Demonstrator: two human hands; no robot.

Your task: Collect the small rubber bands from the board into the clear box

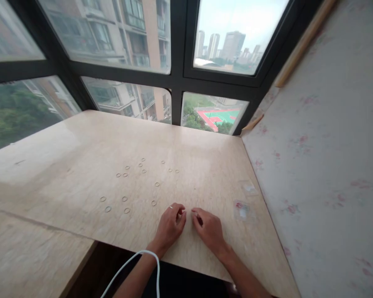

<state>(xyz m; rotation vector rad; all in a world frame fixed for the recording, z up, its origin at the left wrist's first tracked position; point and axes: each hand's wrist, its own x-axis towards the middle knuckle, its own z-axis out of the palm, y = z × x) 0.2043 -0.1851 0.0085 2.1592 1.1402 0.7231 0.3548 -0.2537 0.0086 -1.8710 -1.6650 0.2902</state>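
Note:
Close together above the near edge of the stone sill (205,161), both my hands have their fingers curled, the fingertips facing each other across a small gap. My left hand (170,225) wears a ring and pinches thumb against fingers. My right hand (209,229) is pinched too. Whatever sits between the fingertips, if anything, is too small to make out. Several thin rings lie scattered flat to the left and beyond my hands; the nearest ring (153,200) is just left of my left hand, and another ring (157,181) lies farther back.
On the right lie a small clear plastic bag (245,212) with something red and white in it and a second clear bag (248,188). A white cable (142,251) crosses my left forearm. Dark window frames (176,82) bound the back, a patterned wall (323,165) the right.

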